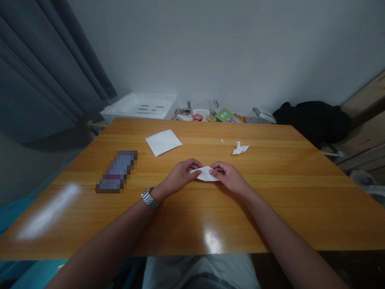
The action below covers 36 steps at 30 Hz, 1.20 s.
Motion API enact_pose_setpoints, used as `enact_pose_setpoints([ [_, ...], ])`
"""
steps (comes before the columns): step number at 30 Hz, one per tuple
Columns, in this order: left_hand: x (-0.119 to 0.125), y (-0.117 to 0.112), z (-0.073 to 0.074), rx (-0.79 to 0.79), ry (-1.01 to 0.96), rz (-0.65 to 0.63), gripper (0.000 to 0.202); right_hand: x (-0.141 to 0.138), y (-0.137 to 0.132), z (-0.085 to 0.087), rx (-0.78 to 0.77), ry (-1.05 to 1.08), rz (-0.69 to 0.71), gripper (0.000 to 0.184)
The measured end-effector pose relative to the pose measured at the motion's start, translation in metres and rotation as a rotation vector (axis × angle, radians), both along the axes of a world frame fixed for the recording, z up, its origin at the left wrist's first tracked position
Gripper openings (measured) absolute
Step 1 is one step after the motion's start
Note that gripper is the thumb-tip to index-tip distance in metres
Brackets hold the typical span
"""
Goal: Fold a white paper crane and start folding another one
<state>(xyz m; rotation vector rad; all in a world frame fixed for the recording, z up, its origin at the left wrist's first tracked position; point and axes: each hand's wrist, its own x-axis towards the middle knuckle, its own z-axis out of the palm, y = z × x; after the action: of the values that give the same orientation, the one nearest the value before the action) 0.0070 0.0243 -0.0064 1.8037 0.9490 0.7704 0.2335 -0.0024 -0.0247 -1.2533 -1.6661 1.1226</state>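
Between my two hands, over the middle of the table, is a folded piece of white paper (205,174). My left hand (187,173) pinches its left end, thumb on top and fingers curled behind. At the other end, the thumb and fingers of my right hand (226,175) are closed on the same paper. Beyond my right hand stands a white folded-paper bird (240,149), with a small paper scrap (222,141) to its left. A white sheet (164,142) with a row of punched holes along one edge lies beyond my left hand.
A phone with a blurred-out screen (116,171) lies on the wooden table (180,224) at the left. Past the far edge are a white plastic tray (141,105), a green booklet (228,116) and small packets. A black cloth-like heap (313,120) is at the back right.
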Motion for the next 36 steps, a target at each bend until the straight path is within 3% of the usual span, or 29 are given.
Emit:
enact_pose_setpoints([
  [8,-0.002,-0.005,0.006,0.138,0.124,-0.01,0.016,-0.004,-0.004,0.002,0.031,-0.019,0.054,0.027],
  [22,-0.003,0.0,-0.002,-0.105,-0.006,-0.044,0.025,0.001,-0.007,0.008,0.074,-0.047,0.038,0.025],
  [36,0.002,-0.006,-0.003,-0.109,-0.032,-0.035,0.026,0.002,-0.011,0.016,0.132,-0.134,0.048,0.02],
])
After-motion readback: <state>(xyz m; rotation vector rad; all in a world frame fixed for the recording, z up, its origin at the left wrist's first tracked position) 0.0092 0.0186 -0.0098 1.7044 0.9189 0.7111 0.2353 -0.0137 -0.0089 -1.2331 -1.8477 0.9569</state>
